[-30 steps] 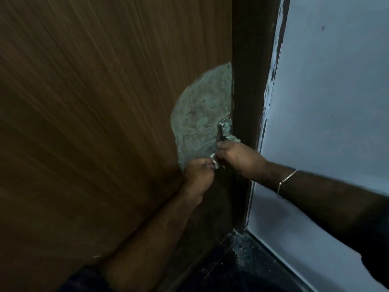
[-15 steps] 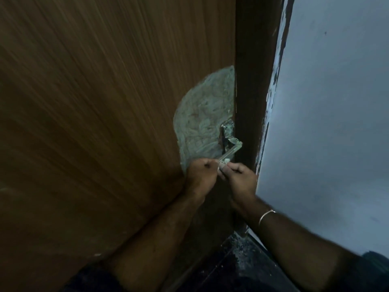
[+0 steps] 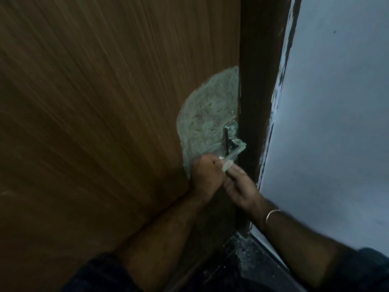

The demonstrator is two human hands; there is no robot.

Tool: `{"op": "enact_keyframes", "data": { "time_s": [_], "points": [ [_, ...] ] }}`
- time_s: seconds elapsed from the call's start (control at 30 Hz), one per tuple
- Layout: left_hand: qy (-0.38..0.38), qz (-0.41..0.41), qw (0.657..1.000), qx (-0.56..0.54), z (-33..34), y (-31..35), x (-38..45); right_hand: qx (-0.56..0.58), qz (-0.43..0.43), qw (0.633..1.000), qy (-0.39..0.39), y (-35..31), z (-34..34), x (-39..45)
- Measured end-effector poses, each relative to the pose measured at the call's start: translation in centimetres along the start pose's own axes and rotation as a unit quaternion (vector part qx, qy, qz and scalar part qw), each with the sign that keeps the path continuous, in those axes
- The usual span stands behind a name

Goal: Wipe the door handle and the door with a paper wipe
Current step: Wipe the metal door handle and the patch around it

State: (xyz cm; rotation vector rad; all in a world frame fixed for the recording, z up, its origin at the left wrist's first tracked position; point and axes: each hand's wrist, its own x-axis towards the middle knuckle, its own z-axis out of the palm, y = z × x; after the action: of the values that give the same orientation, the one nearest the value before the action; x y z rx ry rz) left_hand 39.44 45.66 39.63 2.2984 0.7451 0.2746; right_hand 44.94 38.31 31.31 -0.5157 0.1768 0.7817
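A brown wooden door (image 3: 94, 123) fills the left of the view, with a pale scuffed patch (image 3: 206, 114) near its right edge. A shiny metal lever handle (image 3: 234, 149) sticks out from that edge. My left hand (image 3: 207, 178) is fisted around the free end of the lever. My right hand (image 3: 240, 186) sits just right of it, fingertips pinching a small pale paper wipe (image 3: 227, 166) against the lever's tip. Most of the wipe is hidden between the two hands.
A dark door frame (image 3: 259, 91) runs down beside the handle. A pale blue-grey wall (image 3: 336, 123) with chipped paint along its edge lies to the right. Dark, dusty floor (image 3: 242, 266) shows at the bottom. A thin bangle (image 3: 271, 216) circles my right wrist.
My right hand slid down off the top of the lever to its tip, baring the metal handle. My left hand kept its grip at the lever's end.
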Motion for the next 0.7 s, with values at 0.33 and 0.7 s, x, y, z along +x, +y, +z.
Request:
{"op": "enact_keyframes", "data": {
  "time_s": [0.33,0.7],
  "points": [
    [0.021,0.051,0.993,0.102,0.1,0.4,0.1,-0.069,-0.037,0.997,0.024,-1.4,0.0,0.5],
    [0.011,0.047,0.992,0.119,0.4,0.8,0.4,-0.004,-0.099,0.991,0.095,-3.3,-0.1,1.7]
  ]
}}
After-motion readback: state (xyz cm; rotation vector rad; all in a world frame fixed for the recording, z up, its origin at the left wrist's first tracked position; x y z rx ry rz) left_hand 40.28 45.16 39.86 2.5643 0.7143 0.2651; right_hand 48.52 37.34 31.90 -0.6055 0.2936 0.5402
